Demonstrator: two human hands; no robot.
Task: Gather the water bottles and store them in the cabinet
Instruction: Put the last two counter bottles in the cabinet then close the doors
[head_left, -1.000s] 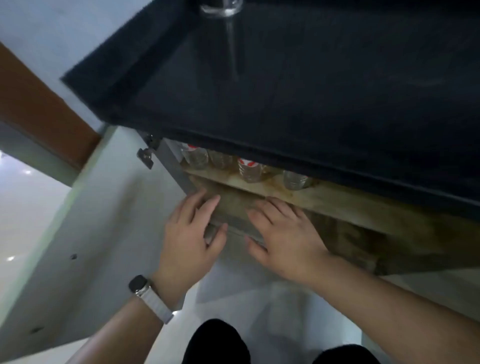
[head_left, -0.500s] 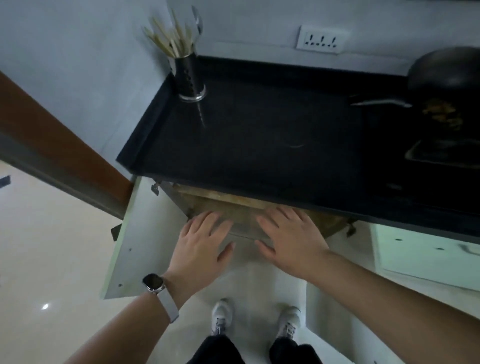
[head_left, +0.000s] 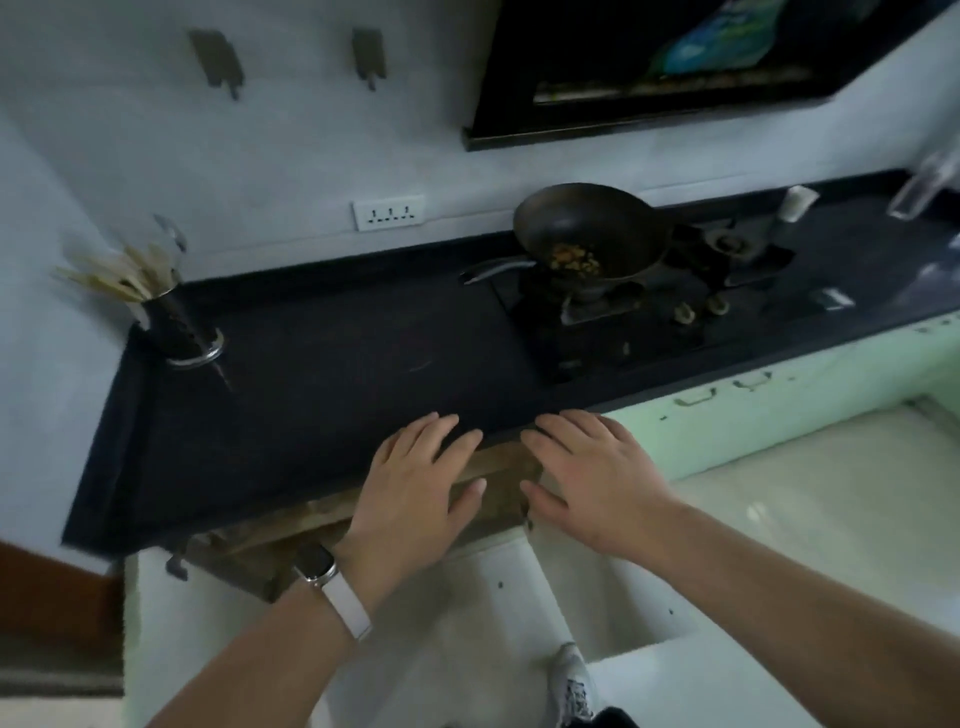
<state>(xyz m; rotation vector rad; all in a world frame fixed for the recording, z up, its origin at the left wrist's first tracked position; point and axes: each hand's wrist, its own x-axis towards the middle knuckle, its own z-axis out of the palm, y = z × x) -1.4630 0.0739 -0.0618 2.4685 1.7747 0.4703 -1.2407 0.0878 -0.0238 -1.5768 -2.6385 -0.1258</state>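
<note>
My left hand (head_left: 415, 488) and my right hand (head_left: 592, 478) are both held out flat with straight fingers and hold nothing, just in front of the black countertop's (head_left: 332, 395) front edge. Below them the cabinet (head_left: 291, 530) under the counter stands open, its brown wooden inside showing. Its two white doors (head_left: 218, 644) swing out to either side of my arms. No water bottle is in view; the counter edge hides the cabinet shelf. A watch with a white strap sits on my left wrist.
A black wok (head_left: 592, 234) with food sits on the gas stove (head_left: 639, 306) at the right. A metal utensil holder (head_left: 176, 322) stands at the counter's left back corner. A range hood (head_left: 675, 67) hangs above. Pale green cabinet fronts (head_left: 779, 415) run to the right.
The view has risen from the cabinet shelf, where several bottles showed, up over the countertop. Both hands stayed flat and empty and came up to the counter's edge.
</note>
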